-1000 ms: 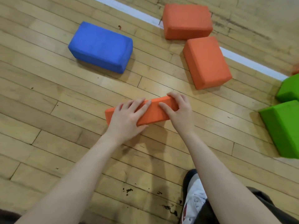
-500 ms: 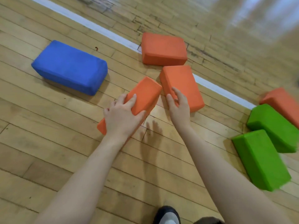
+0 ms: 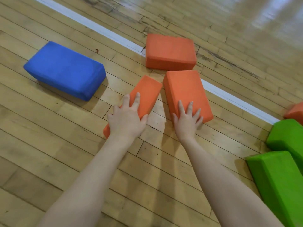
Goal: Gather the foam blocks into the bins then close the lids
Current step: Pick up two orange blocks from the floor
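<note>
Barely begun: left hand [image 3: 127,119] gripping a thin orange block [image 3: 144,97] at centre frame, right hand [image 3: 186,120] spread flat on its thicker neighbour [image 3: 186,91], blue block [image 3: 65,69] upper left and green blocks [image 3: 278,182] lower right loose on the floor [image 3: 49,145], bins nowhere visible.

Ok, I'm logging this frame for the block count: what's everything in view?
orange foam blocks: four, orange; three mid-floor, one cut off at right edge
blue foam block: one, blue; left
green foam blocks: two, green; lower right
white line: one, white; diagonal across wooden floor
left hand: grips the narrow orange block
right hand: fingers spread over the near end of the middle orange block
</note>
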Tool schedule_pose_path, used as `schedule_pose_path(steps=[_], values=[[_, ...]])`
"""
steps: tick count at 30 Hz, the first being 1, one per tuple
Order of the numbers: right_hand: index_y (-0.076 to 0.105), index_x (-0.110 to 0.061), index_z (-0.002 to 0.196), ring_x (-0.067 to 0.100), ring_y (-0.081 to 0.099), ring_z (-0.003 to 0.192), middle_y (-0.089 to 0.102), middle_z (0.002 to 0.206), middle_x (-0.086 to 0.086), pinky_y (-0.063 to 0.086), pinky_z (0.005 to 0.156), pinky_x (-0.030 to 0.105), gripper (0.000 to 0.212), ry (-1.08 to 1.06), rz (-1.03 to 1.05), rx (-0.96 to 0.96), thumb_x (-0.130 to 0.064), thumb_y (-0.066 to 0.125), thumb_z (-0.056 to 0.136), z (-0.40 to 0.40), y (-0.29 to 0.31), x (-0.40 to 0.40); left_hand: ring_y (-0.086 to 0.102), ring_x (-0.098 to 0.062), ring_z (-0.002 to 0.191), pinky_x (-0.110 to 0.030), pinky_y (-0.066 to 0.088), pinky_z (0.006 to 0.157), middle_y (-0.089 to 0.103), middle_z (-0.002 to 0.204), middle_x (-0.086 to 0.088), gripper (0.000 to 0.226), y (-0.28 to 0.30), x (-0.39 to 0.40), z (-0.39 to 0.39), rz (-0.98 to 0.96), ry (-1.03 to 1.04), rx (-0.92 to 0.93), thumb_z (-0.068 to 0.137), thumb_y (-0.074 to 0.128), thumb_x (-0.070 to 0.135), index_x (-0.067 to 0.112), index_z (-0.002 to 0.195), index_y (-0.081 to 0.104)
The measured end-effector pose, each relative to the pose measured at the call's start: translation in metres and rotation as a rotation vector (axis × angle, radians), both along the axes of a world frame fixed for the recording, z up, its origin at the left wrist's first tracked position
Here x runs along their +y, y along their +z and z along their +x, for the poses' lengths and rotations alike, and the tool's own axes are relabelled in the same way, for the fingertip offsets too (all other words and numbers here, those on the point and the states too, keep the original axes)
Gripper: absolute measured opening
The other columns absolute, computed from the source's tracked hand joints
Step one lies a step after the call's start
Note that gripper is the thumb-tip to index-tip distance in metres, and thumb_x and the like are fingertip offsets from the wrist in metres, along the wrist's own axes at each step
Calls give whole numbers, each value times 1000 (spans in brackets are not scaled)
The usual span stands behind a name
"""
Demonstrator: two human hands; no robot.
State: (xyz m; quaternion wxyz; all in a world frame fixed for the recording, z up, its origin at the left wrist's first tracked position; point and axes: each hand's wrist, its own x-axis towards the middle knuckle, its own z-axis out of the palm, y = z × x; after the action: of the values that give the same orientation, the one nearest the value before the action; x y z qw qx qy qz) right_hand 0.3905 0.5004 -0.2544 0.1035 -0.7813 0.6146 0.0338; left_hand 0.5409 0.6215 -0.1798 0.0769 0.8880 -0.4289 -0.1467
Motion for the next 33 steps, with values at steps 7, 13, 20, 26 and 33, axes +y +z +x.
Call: schedule_pose_path(steps=[7,13,20,26,33], values=[[21,-34,149,45,13,141,19,157,9,13,112,59,50,43,-11,-30,-34,37,101,-13,15,19,40,-32,119,-41,37,94,12,155,0,72,0,3,-7,7,-21,15,90,40,58,35,149,6],[38,-40,141,24,48,123,49,139,2,41,98,35,44,-16,73,-571,-24,40,100,4,58,72,39,-34,125,-43,33,100,22,153,-6,64,14,41,0,-101,129,119,90,45,55,34,147,24],[50,-29,134,5,57,96,58,120,-7,45,84,15,39,35,309,-833,-18,51,97,22,73,148,44,-37,116,-45,37,97,25,150,-9,63,29,93,36,-97,60,62,88,50,52,33,145,30],[33,-21,138,19,46,121,37,137,1,44,96,36,68,-147,142,-729,-50,63,83,52,69,159,43,-35,121,-43,38,100,27,149,-8,63,17,108,52,-90,7,169,86,53,52,34,144,33],[21,-46,140,30,49,116,27,140,7,48,92,46,79,-170,255,-578,-54,63,74,78,68,146,37,-33,120,-45,39,95,11,148,-6,82,12,124,61,76,-176,118,80,55,52,42,147,9]])
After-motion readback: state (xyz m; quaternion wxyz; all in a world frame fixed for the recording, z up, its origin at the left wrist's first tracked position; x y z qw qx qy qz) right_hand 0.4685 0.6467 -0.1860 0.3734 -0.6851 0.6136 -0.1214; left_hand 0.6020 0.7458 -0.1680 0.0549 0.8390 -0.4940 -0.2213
